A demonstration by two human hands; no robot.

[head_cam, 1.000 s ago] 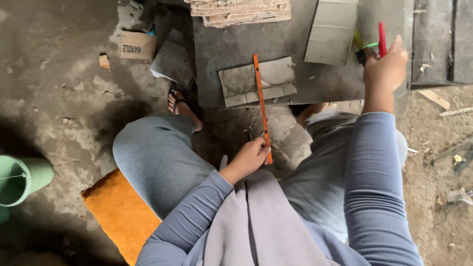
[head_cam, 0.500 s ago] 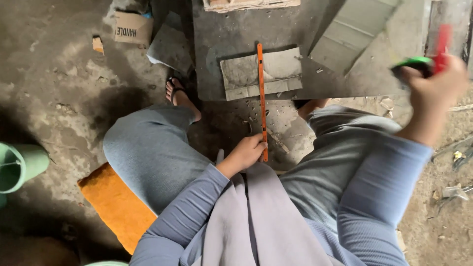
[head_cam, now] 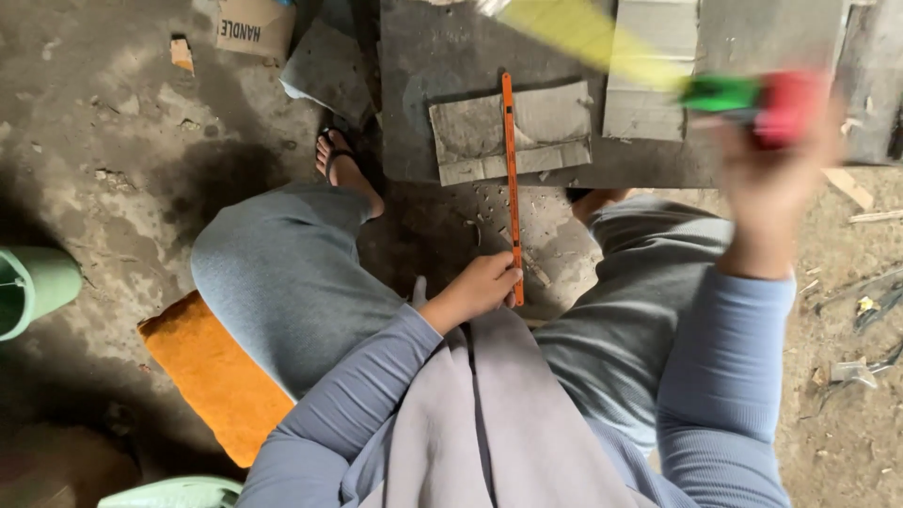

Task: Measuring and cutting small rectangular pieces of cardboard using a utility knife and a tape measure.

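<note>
The left hand (head_cam: 475, 290) is closed around the lower end of a long thin orange blade-like strip (head_cam: 511, 179), with the fingers wrapped on it just between the knees. The strip stands almost straight away from the person, and its upper part lies across a small grey rectangular slab piece (head_cam: 546, 136), which rests on a larger dark grey flat board (head_cam: 423, 94) on the floor. The right hand (head_cam: 776, 179) is raised at the right side and clenched on a red and green tool (head_cam: 752, 96) with a yellow band (head_cam: 583, 36) coming out to the upper left; all this is blurred, so its exact kind I cannot tell. An orange cushion (head_cam: 212, 372) lies under the left leg, and a foot in a black sandal (head_cam: 343, 165) is just beside the board.
</note>
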